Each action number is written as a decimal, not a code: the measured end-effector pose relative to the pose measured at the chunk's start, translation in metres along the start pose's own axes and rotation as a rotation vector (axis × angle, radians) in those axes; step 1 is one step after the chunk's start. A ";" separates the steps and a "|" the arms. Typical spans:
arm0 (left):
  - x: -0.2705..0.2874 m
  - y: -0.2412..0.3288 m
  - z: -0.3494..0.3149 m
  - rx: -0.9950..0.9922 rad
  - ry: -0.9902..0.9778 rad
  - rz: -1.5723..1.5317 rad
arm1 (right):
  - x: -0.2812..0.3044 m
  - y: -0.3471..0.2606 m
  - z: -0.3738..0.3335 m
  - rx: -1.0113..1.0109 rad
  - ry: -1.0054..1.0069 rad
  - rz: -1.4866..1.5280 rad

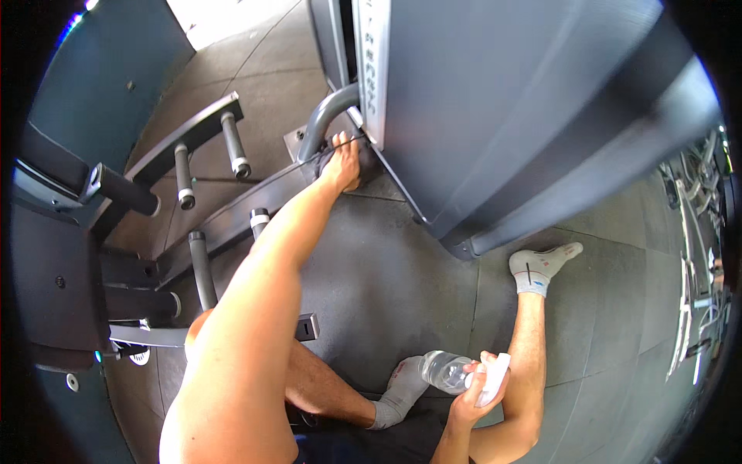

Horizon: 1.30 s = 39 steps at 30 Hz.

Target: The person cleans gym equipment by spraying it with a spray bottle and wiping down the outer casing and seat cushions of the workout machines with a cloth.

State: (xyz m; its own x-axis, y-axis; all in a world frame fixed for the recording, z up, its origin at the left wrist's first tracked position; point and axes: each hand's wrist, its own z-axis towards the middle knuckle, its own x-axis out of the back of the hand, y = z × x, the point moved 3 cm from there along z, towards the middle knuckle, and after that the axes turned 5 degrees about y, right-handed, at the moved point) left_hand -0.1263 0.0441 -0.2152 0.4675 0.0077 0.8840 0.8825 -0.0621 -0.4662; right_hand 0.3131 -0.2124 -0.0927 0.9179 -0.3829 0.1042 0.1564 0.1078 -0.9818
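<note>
My left hand [345, 166] reaches far forward to the foot of a gym machine, pressing a dark bunched cloth [322, 161] against the frame beside a curved grey tube [328, 112]. Its fingers lie extended over the cloth, which is partly hidden beneath them. Close to my body, my right hand [477, 389] grips a spray bottle [447, 371] by its white trigger head [492, 380]. The bottle is clear with liquid inside, and it lies tilted with its base toward the left.
A tall grey machine housing [479, 116] stands ahead. To the left are a padded seat [58, 286] and a frame with several roller posts [184, 176]. My socked feet [543, 265] rest on dark floor mats [371, 271]. More equipment [696, 255] lines the far right.
</note>
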 end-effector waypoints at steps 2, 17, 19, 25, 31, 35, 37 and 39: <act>-0.013 -0.028 -0.033 -0.061 -0.014 0.133 | 0.000 -0.007 -0.008 0.003 -0.046 0.022; 0.035 -0.020 -0.120 -0.244 -0.710 -0.362 | 0.027 -0.058 -0.026 0.117 -0.019 0.238; 0.060 0.003 -0.139 -0.322 -0.594 -0.556 | 0.029 -0.078 -0.030 0.134 -0.026 0.271; 0.269 0.028 -0.154 -0.438 -0.156 -1.365 | 0.049 -0.104 -0.028 0.243 -0.246 0.192; 0.372 0.056 -0.237 -0.827 -0.465 -2.080 | 0.061 -0.137 -0.022 0.232 -0.415 0.484; 0.390 0.075 -0.251 -0.977 -0.479 -2.101 | 0.086 -0.150 -0.018 0.079 -0.631 0.684; 0.398 0.077 -0.252 -1.020 -0.436 -2.051 | 0.088 -0.172 -0.028 0.124 -0.755 0.727; 0.420 0.064 -0.263 -1.076 -0.447 -2.009 | 0.086 -0.208 -0.043 0.154 -0.621 0.619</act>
State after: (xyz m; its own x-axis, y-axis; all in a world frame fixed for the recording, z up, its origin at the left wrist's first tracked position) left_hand 0.1128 -0.2194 0.1362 -0.5335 0.8411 -0.0890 -0.1854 -0.0136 0.9826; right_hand 0.3443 -0.3071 0.1135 0.8791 0.3468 -0.3269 -0.4272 0.2694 -0.8631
